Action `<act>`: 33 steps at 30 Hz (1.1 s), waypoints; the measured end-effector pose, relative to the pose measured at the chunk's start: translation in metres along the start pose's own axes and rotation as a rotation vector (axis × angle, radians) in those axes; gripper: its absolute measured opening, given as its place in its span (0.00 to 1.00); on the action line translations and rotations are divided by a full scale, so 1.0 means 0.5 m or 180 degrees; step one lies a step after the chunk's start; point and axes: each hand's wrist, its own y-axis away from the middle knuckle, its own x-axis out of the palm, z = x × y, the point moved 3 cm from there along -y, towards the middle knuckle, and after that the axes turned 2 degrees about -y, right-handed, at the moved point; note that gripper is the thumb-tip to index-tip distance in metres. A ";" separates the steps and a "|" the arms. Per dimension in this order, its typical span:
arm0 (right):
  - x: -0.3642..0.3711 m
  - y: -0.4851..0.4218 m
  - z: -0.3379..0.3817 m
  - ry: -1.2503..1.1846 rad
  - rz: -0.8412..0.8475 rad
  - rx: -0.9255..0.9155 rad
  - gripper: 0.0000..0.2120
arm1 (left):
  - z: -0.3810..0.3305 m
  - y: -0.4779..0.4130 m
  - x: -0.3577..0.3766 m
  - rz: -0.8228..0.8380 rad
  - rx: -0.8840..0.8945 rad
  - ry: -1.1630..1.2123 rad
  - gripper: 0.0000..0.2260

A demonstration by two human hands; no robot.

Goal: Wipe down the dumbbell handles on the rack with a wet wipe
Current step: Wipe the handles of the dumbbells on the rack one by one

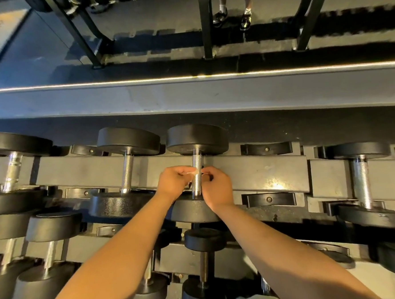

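A black dumbbell with a knurled steel handle (pixel 197 163) rests on the top tier of the grey rack (pixel 251 169). A small white wet wipe (pixel 193 172) lies against the middle of that handle. My left hand (pixel 174 182) pinches the wipe from the left side. My right hand (pixel 217 187) curls its fingers toward the handle from the right and seems to hold the wipe's other end, though the handle hides the contact. Both forearms reach up from the bottom of the view.
Other dumbbells sit on the same tier: one just left (pixel 127 174), a larger one far left (pixel 12 170), another at right (pixel 361 178). Smaller dumbbells (pixel 204 264) fill the lower tiers. Behind the rack a mirror (pixel 185 34) reflects frame legs and a person's feet.
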 end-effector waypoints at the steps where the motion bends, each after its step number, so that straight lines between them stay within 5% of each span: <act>1: 0.000 -0.001 -0.001 0.0012 0.0004 0.0009 0.10 | 0.001 0.001 -0.001 0.0011 -0.0011 0.0033 0.09; 6: 0.001 -0.004 -0.005 -0.0069 0.0037 0.0037 0.10 | -0.034 -0.012 -0.001 -0.0413 0.0071 0.0488 0.10; 22: -0.003 -0.005 0.004 0.0143 0.0106 -0.0171 0.10 | -0.019 0.057 0.009 0.0234 -0.0197 -0.0777 0.09; 33: -0.022 0.003 -0.010 0.0086 0.0888 -0.0360 0.10 | -0.005 0.096 0.015 -0.0041 0.0195 -0.0107 0.09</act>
